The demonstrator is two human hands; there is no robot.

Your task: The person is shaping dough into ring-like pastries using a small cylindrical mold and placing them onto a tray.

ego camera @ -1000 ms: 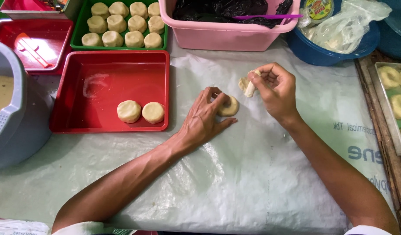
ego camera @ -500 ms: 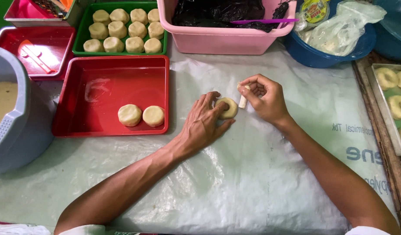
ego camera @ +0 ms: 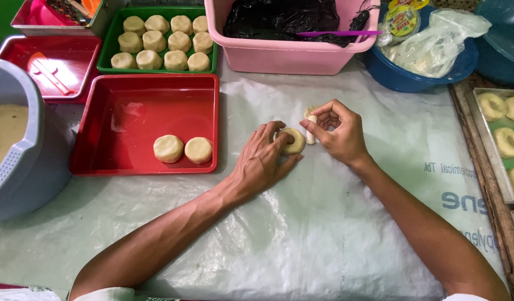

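Observation:
My left hand [ego camera: 263, 161] lies flat on the plastic-covered table, its fingers pressing a round dough ring [ego camera: 294, 140]. Just right of that ring, my right hand [ego camera: 339, 132] pinches a small pale stick-shaped tool [ego camera: 310, 129] held upright beside the dough. Two round dough pieces [ego camera: 182, 149] rest in the near red tray [ego camera: 143, 124] to the left of my hands.
A green tray [ego camera: 114, 38] at the back holds several dough rounds. Behind my hands stand a pink tub [ego camera: 287, 54] with a black bag and a blue bowl [ego camera: 414, 78] with plastic bags. A grey bucket [ego camera: 23, 149] is at left, a tray of dough rings [ego camera: 505, 136] at right.
My right hand has come down and left from above the table, bringing the small tool next to the dough ring. My left hand keeps its hold on the ring.

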